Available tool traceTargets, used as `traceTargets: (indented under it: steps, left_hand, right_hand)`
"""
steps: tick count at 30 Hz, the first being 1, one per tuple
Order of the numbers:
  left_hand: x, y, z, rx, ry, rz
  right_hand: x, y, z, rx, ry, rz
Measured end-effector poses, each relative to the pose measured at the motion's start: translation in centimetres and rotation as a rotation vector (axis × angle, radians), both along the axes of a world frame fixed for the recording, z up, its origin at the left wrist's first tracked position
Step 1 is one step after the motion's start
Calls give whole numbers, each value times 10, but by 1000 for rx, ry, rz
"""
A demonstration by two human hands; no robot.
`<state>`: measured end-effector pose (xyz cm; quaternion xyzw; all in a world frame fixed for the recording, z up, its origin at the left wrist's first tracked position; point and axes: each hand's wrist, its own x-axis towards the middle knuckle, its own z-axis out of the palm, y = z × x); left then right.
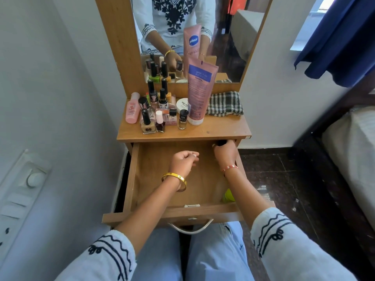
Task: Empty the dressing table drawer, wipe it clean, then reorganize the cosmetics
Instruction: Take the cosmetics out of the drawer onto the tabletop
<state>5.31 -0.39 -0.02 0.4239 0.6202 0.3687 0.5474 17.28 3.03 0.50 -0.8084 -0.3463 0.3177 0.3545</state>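
The wooden drawer (132, 179) is pulled out wide below the tabletop. My right hand (224, 154) reaches into its far right corner, fingers curled round a small black-capped item (221, 142) half hidden under the tabletop. My left hand (182, 162) hovers over the drawer's middle, fingers loosely curled, holding nothing. A yellow-green object (228, 196) lies in the drawer's near right corner beside my right forearm. On the tabletop stand several nail polish bottles (160, 116), a pink bottle (133, 111), a tall pink lotion tube (197, 94), a white jar (182, 104) and a folded checked cloth (224, 104).
A mirror (233, 47) rises behind the tabletop. A white wall with a switch panel (22, 189) stands at the left. A bed (351, 149) lies at the right over dark floor, and a blue curtain (341, 37) hangs at upper right. The drawer's metal handle (190, 227) is above my knees.
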Motion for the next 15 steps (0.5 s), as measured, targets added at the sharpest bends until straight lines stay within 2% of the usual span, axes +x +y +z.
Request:
traceTargets:
  steps: [7, 15]
  left_hand:
    - [-6, 3, -3, -26, 2, -7]
    - [-11, 4, -3, -54, -19, 9]
  right_hand:
    - [-10, 10, -10, 124, 120, -299]
    - [-17, 20, -14, 144, 191, -434]
